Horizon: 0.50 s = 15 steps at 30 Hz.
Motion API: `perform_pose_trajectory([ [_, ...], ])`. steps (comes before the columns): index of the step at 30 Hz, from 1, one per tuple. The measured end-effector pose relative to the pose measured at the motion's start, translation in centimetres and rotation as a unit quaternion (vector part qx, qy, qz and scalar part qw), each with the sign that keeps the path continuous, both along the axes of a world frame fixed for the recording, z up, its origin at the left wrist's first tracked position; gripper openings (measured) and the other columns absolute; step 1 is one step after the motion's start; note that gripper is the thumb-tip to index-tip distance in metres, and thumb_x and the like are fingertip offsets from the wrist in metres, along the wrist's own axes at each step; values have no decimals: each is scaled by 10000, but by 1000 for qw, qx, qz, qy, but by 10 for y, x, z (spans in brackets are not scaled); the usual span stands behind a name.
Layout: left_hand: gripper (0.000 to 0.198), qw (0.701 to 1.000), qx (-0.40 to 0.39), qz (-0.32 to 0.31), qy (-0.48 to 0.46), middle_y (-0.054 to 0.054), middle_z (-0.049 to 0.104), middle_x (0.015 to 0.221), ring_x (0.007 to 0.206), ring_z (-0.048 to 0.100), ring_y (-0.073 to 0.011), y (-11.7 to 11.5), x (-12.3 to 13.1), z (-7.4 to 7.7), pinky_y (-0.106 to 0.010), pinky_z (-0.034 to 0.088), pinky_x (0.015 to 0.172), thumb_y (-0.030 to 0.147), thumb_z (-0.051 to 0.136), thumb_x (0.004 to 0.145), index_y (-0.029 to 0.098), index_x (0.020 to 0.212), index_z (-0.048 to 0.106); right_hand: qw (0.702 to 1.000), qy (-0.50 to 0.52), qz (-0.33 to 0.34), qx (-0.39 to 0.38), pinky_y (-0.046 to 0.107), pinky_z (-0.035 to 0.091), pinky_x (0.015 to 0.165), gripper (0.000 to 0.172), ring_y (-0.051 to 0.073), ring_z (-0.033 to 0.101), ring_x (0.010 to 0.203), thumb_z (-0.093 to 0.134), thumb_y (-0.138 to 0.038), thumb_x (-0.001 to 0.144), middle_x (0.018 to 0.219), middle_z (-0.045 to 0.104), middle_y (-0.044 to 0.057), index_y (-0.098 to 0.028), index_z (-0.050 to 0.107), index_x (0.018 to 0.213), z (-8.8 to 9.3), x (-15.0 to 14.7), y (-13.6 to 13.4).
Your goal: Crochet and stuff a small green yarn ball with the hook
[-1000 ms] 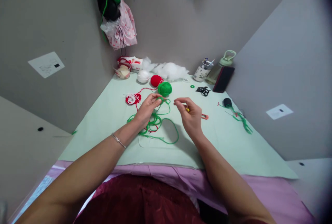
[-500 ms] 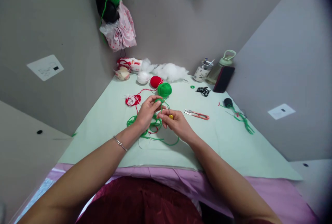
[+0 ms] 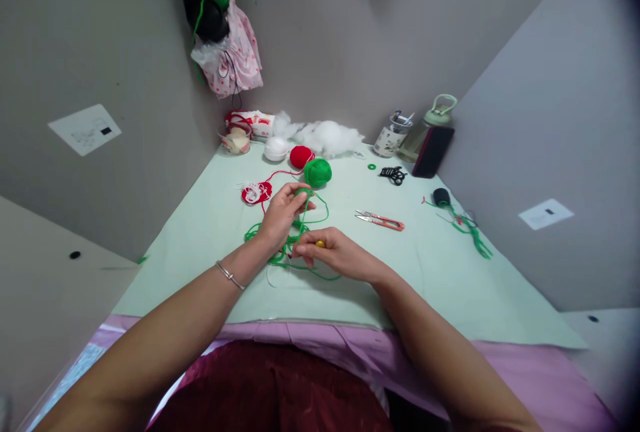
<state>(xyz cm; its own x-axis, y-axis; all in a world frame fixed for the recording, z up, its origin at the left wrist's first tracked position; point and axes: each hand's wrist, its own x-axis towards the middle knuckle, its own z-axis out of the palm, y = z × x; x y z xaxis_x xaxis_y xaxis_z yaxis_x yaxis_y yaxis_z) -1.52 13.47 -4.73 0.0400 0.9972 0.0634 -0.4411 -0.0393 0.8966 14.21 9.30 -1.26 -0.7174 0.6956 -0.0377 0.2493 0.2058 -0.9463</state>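
Note:
My left hand (image 3: 283,213) is closed, pinching a strand of green yarn (image 3: 300,245) that loops in a loose tangle on the pale green table mat (image 3: 210,232). The strand runs up to a green yarn ball (image 3: 318,171). My right hand (image 3: 336,254) lies low over the tangle, fingers closed round a small yellow object (image 3: 320,243) that looks like a hook handle, its fingertips at the yarn. Both hands are almost touching.
Red-handled snips (image 3: 380,220) lie right of my hands. A red ball (image 3: 301,155), a white ball (image 3: 276,148), white stuffing (image 3: 327,135) and a red and white crochet piece (image 3: 257,191) sit behind. A jar (image 3: 393,138), bottle (image 3: 433,127), black clips (image 3: 393,175) and green scraps (image 3: 467,229) are at right.
My right hand has come leftward and down from beside the snips to the yarn tangle, close under my left hand. The snips, hidden a second ago, now show fully.

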Motion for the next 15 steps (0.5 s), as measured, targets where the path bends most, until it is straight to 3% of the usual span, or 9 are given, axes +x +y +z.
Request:
perform_pose_trajectory([
  [2, 206, 1000, -2, -7, -1, -20, 685, 970, 765, 669, -107, -1, 0, 0, -252, 552, 779, 285, 736, 881, 184, 1029, 634, 999, 8, -42, 30, 281, 406, 635, 517, 136, 492, 636, 514, -631, 992, 703, 607, 4, -179, 701, 825, 3, 7, 3],
  [6, 207, 1000, 2, -27, 0, -29, 694, 973, 770, 676, -110, -3, 0, 2, -265, 560, 804, 289, 735, 883, 176, 1023, 633, 962, 69, -247, 97, 290, 465, 671, 648, 175, 594, 745, 435, -727, 982, 787, 684, 59, -189, 790, 923, 12, 30, 17],
  [9, 223, 999, 9, -49, 3, -21, 691, 952, 762, 680, -111, -6, 1, 4, -282, 561, 836, 290, 759, 861, 168, 1003, 639, 919, 137, -359, 91, 265, 381, 492, 740, 135, 538, 595, 388, -796, 951, 802, 697, 74, -188, 803, 879, 16, 48, 29],
  [12, 255, 997, 18, -70, 5, -21, 689, 946, 750, 678, -114, -8, 1, 7, -288, 558, 823, 307, 780, 841, 161, 999, 641, 898, 187, -392, 70, 255, 227, 383, 751, 74, 417, 442, 405, -832, 918, 845, 710, 62, -196, 806, 916, 19, 57, 35],
  [15, 275, 996, 26, -81, 3, -18, 683, 952, 743, 666, -108, -9, 1, 8, -281, 548, 813, 323, 787, 835, 161, 1001, 639, 890, 263, -371, 37, 249, 254, 370, 729, 51, 407, 401, 449, -847, 889, 830, 703, 44, -205, 795, 876, 21, 56, 37],
])
